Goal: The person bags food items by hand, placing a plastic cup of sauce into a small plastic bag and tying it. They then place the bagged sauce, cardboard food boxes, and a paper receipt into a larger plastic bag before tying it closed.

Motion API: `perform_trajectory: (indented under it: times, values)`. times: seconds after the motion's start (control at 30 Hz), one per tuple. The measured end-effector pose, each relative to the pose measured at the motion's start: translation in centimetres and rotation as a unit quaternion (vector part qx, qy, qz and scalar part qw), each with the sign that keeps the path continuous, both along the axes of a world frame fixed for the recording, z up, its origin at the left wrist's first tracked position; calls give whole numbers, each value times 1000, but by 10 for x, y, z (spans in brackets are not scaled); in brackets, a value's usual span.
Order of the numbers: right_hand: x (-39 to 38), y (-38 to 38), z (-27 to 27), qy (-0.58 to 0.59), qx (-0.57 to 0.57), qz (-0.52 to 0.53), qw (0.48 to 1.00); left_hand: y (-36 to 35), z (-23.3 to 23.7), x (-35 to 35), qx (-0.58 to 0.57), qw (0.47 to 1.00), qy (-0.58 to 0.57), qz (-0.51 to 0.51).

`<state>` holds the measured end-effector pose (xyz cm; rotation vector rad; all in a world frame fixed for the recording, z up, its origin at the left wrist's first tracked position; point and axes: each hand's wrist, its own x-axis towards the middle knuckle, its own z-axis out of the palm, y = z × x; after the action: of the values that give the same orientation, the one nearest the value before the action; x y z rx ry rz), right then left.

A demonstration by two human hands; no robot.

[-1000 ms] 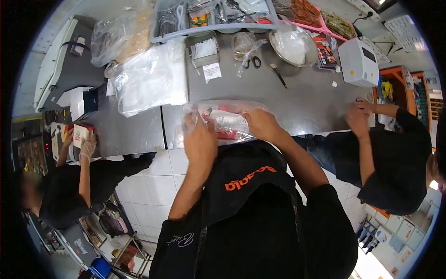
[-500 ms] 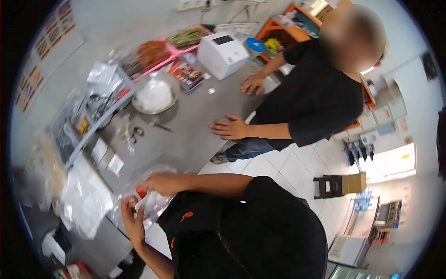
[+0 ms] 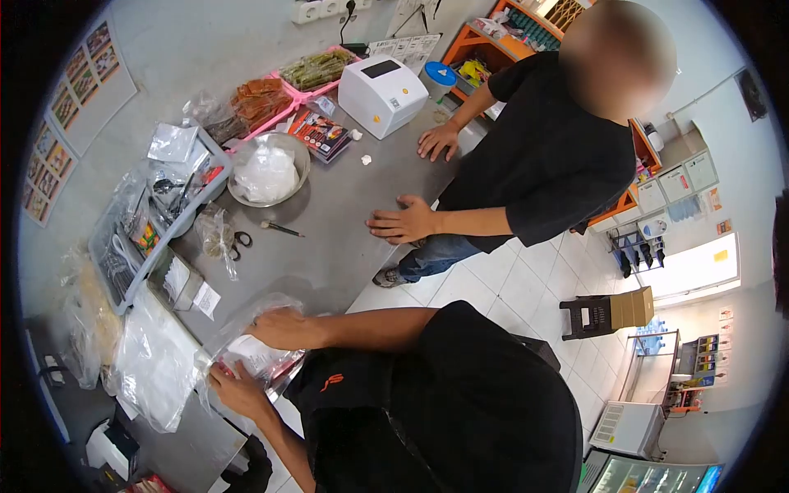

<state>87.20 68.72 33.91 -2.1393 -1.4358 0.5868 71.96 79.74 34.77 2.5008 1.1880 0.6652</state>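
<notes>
Both my hands are at a clear plastic bag (image 3: 261, 361) by the near edge of the grey table. My left hand (image 3: 238, 390) grips the bag's lower side, its fingers closed on the film. Something red and white shows through the plastic between the hands. My right hand (image 3: 283, 329) is curled at the bag's upper part, film loose around it; I cannot tell what its fingers hold. Just left of the bag, a stack of clear plastic bags (image 3: 152, 361) lies on the table.
A blue-grey basket (image 3: 177, 218) of packets stands beyond, near a bowl (image 3: 304, 168) holding a white bag. Scissors (image 3: 239, 244) and a pen (image 3: 282, 228) lie on the table (image 3: 329, 263). A white label printer (image 3: 382, 94) stands farther off. Another person's hands (image 3: 407, 220) rest at the table edge.
My right hand has moved down into the bag's film, and the red piece seen by its fingers is now lower, between the hands. My left hand has shifted slightly toward me.
</notes>
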Motion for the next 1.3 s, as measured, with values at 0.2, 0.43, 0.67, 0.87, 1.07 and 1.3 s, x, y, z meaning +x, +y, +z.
perform_trajectory:
  times: [0.2, 0.43, 0.67, 0.87, 1.07, 1.3]
  values:
    - [14, -1, -66, -94, 4, 19, 995, 3, -42, -17, 7, 952, -66, -298]
    - [10, -10, 16, 70, 27, -85, 994, -23, -17, -30, -48, 968, 44, -240]
    - [8, 5, 13, 159, 3, -91, 983, -38, -15, -28, -50, 963, 87, -250]
    - [6, 3, -2, 125, 64, -43, 989, -50, -15, -23, -17, 964, 114, -239]
    - [6, 0, 28, 31, -81, -4, 996, -61, -16, -24, 6, 962, 164, -219]
    - [11, -13, 11, 42, 8, 16, 999, -60, -28, -28, 10, 970, 134, -201]
